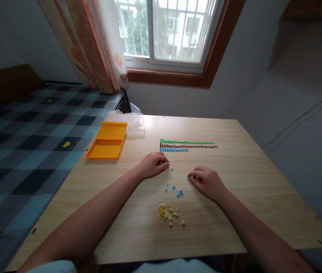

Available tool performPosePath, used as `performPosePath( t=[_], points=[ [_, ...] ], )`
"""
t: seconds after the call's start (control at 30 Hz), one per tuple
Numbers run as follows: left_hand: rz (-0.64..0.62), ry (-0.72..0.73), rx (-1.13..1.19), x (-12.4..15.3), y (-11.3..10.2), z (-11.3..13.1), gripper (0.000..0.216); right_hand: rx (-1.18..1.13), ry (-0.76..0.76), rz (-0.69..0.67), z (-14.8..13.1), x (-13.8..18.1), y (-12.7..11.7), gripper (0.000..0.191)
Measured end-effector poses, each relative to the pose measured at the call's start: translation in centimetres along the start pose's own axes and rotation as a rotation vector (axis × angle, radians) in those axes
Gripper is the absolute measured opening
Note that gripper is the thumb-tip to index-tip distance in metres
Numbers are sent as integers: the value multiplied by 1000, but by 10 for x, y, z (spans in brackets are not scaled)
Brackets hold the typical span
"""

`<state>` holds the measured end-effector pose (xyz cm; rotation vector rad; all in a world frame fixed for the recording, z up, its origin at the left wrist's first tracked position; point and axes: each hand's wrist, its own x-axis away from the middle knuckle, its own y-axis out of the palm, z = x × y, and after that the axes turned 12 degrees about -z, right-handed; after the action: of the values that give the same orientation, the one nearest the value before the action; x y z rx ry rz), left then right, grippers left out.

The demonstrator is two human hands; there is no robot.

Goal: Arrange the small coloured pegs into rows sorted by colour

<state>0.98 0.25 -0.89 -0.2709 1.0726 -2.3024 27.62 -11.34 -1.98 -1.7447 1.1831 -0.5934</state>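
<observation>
My left hand (155, 164) is closed in a pinch, with a small dark-blue toy brick (168, 167) at its fingertips. Just right of it a loose blue brick (171, 169) lies on the table. My right hand (204, 180) pinches another small blue brick (188, 176) between thumb and fingers. Beyond the hands run rows of tiny bricks: a green row (187, 142), a brown row (187, 146) and a shorter blue row (175, 150). Nearer me are several scattered blue bricks (180, 193) and a small pile of yellow and cream bricks (170, 213).
An open orange plastic case (105, 149) sits at the table's left edge, with clear plastic boxes (134, 124) behind it. The wooden table (248, 178) meets a wall under the window. A bed with a checked sheet (32, 151) stands at the left.
</observation>
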Motion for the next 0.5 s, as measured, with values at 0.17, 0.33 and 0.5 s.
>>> performPosePath(
  t=[0.17, 0.33, 0.5],
  points=[
    [-2, 7, -13, 0, -1, -1, 17, -8, 40, 45, 5, -6, 11, 13],
    [0, 13, -15, 0, -2, -1, 18, 67, 140, 105, 29, -33, 2, 18],
    [-3, 8, -20, 1, -2, -2, 18, 97, 288, 175, 53, -71, -11, 17]
  ],
)
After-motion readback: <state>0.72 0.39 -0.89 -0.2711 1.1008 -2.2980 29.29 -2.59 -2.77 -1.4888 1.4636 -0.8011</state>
